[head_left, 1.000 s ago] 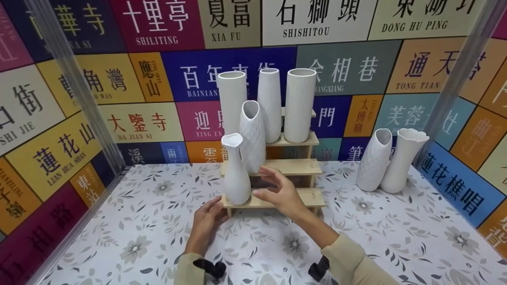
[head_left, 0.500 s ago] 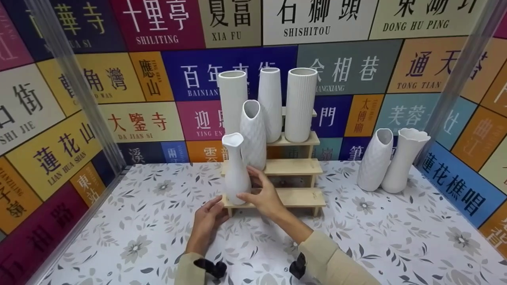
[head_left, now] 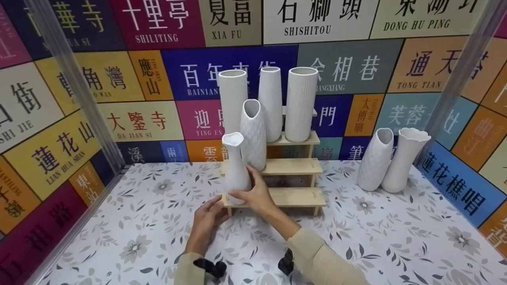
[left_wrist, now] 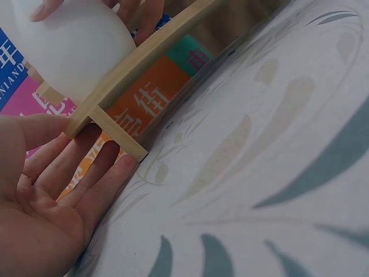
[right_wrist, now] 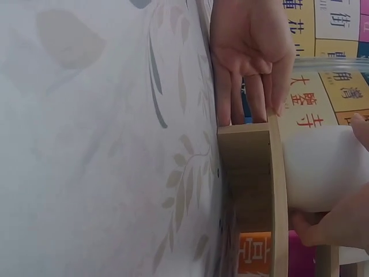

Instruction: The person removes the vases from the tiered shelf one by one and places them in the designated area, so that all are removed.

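A white narrow-necked vase [head_left: 237, 170] with a wavy rim stands upright at the left end of the lowest step of a wooden tiered stand [head_left: 295, 197]. My right hand [head_left: 255, 194] grips its lower body, thumb in front and fingers round the far right side. My left hand [head_left: 208, 217] holds the left end of that same step. In the left wrist view the left thumb lies at the board's end, with the fingers [left_wrist: 104, 179] at the stand's leg [left_wrist: 118, 133]. The right wrist view shows the vase base [right_wrist: 326, 167] close against the board.
Behind it, a textured white vase [head_left: 253, 138] stands one step higher. Tall white vases, one of them ribbed [head_left: 302, 105], occupy the upper steps. Two more, a slant-mouthed vase [head_left: 374, 162] and a scallop-rimmed vase [head_left: 403, 162], stand on the floral tabletop [head_left: 138, 213] at right.
My right hand has moved left from beside the narrow-necked vase and closed round its lower body. The vase and my left hand have stayed in place.
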Available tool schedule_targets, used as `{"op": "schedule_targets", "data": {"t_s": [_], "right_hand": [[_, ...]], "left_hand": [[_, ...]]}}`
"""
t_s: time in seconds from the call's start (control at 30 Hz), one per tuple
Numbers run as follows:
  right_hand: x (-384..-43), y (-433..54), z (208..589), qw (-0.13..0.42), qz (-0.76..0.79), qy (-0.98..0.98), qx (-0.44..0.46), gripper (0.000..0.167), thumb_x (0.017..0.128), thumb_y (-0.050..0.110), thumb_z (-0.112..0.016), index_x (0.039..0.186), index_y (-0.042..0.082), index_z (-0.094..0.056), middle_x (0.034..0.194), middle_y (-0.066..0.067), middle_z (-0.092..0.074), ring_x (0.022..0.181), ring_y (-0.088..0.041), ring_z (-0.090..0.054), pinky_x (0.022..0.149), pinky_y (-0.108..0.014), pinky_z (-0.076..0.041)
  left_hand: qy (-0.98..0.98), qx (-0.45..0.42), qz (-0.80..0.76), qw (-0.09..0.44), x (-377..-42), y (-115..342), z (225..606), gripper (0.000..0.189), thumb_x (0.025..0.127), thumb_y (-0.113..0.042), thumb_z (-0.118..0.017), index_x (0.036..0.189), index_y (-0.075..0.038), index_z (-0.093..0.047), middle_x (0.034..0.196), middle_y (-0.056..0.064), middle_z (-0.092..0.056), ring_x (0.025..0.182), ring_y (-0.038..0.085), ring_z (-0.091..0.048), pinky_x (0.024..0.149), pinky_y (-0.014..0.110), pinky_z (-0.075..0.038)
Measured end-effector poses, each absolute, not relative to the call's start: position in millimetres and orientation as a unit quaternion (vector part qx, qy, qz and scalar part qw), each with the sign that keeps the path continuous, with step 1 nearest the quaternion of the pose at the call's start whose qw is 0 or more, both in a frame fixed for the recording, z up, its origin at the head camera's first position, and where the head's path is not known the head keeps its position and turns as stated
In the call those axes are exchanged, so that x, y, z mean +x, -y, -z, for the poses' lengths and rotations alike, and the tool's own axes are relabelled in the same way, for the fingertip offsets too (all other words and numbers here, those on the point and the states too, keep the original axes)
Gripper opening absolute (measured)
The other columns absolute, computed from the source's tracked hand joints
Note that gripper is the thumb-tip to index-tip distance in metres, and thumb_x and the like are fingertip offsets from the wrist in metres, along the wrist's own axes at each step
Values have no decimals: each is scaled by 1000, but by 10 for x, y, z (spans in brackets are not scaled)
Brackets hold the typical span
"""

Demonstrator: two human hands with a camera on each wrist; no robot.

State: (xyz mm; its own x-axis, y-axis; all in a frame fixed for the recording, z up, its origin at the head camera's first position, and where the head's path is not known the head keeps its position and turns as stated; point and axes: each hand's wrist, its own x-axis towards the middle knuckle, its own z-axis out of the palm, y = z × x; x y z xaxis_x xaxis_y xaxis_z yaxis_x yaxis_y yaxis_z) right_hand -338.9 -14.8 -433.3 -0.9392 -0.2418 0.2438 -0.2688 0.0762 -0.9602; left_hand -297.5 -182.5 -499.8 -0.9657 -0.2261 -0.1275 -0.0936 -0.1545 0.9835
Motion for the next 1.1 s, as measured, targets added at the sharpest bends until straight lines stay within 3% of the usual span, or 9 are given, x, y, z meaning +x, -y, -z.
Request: {"op": "schedule_targets", "data": {"t_s": [0.33,0.57,0.77,0.97,1.1], "right_hand": [[-3290,95,4276,39,-628,760,159,87,77,25,-88,150,17,-40,154,-11,-45,140,-33,-45,118,-53,-38],[-3068,-202,4033,43,-649,743,157,87,73,27,-90,147,20,-44,141,-15,-54,125,-33,-57,102,-49,-54],[-2904,-614,3799,73,-646,741,165,83,73,23,-90,144,23,-48,136,-12,-57,115,-30,-63,95,-46,-58],[-2854,-1106,3659,100,-646,743,147,86,75,19,-89,147,22,-43,142,-9,-52,125,-31,-59,101,-51,-55],[-2924,-1442,3602,134,-630,755,122,87,78,18,-87,150,15,-39,148,-9,-46,131,-31,-53,104,-52,-52]], "left_hand": [[642,112,757,47,-2990,1802,4989,44,102,-19,-57,144,-5,-53,138,24,-60,116,27,-68,94,36,-60],[643,106,757,54,-2983,1815,4979,46,102,-20,-58,144,-2,-52,138,26,-59,116,28,-68,94,36,-60],[633,114,764,53,-2981,1816,5004,45,102,-17,-57,144,-2,-52,141,27,-56,119,29,-65,95,36,-60],[626,116,770,52,-2993,1814,5008,45,102,-16,-57,144,-2,-52,143,28,-54,120,30,-65,94,36,-60],[632,124,763,48,-2978,1799,5004,45,102,-18,-57,144,-5,-52,144,26,-54,123,31,-63,95,36,-59]]}}
